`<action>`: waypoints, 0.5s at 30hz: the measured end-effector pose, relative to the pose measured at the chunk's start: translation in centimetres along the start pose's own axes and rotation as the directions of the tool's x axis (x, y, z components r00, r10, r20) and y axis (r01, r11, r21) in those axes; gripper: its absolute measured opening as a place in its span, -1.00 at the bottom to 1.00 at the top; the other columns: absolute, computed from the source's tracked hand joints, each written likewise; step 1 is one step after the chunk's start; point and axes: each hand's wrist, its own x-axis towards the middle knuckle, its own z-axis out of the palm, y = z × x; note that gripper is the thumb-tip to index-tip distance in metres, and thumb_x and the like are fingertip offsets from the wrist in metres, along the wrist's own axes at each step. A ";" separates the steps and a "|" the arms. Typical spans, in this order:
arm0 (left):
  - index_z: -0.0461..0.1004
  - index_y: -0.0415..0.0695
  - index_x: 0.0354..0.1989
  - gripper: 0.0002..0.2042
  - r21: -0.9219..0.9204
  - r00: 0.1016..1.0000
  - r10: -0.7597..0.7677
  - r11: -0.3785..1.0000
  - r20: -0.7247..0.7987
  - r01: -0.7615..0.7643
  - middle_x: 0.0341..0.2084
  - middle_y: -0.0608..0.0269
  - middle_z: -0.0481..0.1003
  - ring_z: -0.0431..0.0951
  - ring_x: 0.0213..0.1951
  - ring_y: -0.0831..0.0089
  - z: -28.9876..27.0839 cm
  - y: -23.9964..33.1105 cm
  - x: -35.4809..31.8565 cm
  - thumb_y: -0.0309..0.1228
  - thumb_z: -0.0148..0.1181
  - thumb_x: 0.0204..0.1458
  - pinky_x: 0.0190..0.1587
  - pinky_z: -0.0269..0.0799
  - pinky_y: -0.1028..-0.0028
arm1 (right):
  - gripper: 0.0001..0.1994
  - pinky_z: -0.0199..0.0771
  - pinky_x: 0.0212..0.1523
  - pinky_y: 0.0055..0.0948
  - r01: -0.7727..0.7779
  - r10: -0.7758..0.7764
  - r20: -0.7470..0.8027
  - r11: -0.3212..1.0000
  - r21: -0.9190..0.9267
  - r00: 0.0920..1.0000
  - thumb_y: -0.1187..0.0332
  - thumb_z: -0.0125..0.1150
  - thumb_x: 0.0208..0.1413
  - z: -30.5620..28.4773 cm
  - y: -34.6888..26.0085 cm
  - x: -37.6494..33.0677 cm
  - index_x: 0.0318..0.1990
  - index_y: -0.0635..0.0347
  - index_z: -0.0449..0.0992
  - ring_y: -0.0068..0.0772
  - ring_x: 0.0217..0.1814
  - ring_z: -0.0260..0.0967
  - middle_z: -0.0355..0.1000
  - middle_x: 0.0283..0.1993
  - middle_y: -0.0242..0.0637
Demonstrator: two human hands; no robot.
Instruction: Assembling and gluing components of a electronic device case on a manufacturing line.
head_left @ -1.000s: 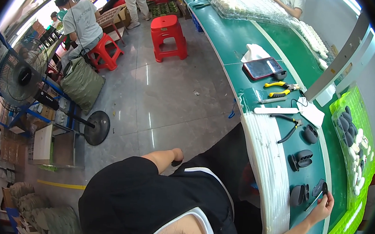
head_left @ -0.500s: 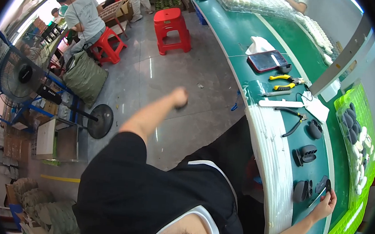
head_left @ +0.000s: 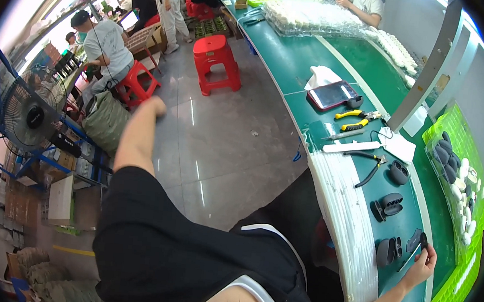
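While extending left hand (head_left: 156,107), grip unclear, pinching dark oval piece (head_left: 423,240) in right fingers (head_left: 425,257); apparently mid-hold, probably needing steadiness next.

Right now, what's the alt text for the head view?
A person's right hand pinches a small dark piece over a green workbench bearing dark cases and yellow-handled pliers. The blurred left hand is held out over the grey floor, away from the workbench.
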 end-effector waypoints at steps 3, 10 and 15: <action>0.54 -0.18 -0.37 -0.73 0.055 0.884 0.410 0.900 0.225 -0.432 -0.26 0.00 0.48 0.51 -0.24 0.16 12.0 7.9 -2.2 -0.38 -0.02 -0.21 -0.13 0.39 0.32 | -0.85 0.14 -0.52 -0.76 0.006 -0.006 -0.001 1.000 -0.029 1.000 0.47 0.05 0.03 -0.7 1.5 0.0 -0.25 0.24 0.47 -0.76 -0.50 0.17 0.38 -0.39 -0.48; 0.54 -0.11 -0.30 -0.73 -0.432 0.739 0.502 0.846 0.450 -0.312 -0.32 0.03 0.51 0.52 -0.25 0.19 32.5 19.6 -13.4 -0.26 0.04 -0.12 -0.17 0.40 0.28 | -0.86 0.13 -0.51 -0.77 -0.014 0.014 0.014 0.999 0.029 1.000 0.46 0.05 0.03 -0.7 1.8 0.5 -0.25 0.23 0.48 -0.77 -0.48 0.18 0.39 -0.38 -0.49; 0.53 -0.13 -0.29 -0.72 -0.391 0.629 0.656 0.755 0.417 -0.527 -0.30 -0.01 0.50 0.51 -0.23 0.14 34.7 22.8 -17.9 -0.28 0.05 -0.14 -0.16 0.39 0.25 | -0.86 0.12 -0.51 -0.77 -0.011 0.010 0.021 0.999 0.042 1.000 0.47 0.05 0.03 -0.2 1.7 0.8 -0.25 0.23 0.48 -0.76 -0.50 0.16 0.38 -0.39 -0.50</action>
